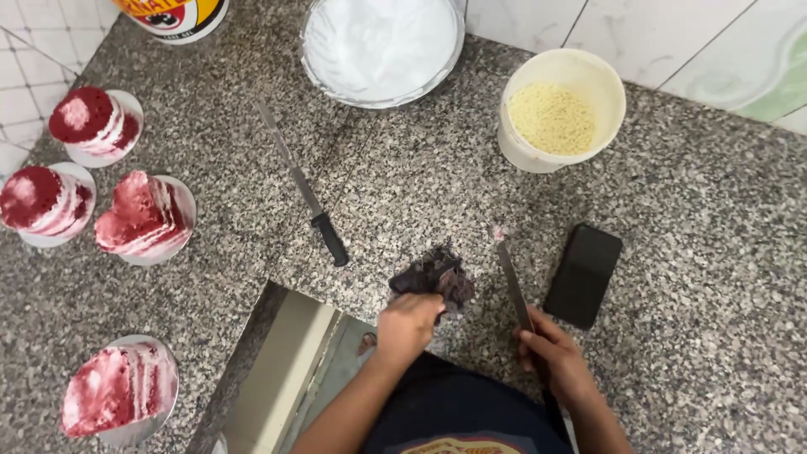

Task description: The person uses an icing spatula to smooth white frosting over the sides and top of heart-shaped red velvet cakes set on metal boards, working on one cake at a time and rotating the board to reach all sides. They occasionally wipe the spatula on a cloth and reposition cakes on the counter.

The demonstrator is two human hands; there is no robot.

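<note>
Head view — your left hand (407,326) clamps the soft, limp dark cloth (437,276); right hand (555,361) grips the stiff palette knife (513,284) — hold its handle.

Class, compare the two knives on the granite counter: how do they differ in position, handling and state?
The long knife lies free on the counter, untouched; the short knife is gripped by the right hand. The long knife's black handle shows; the short knife's is hidden in the hand. The short knife's tip carries pink cream. Both have slim blades.
</note>
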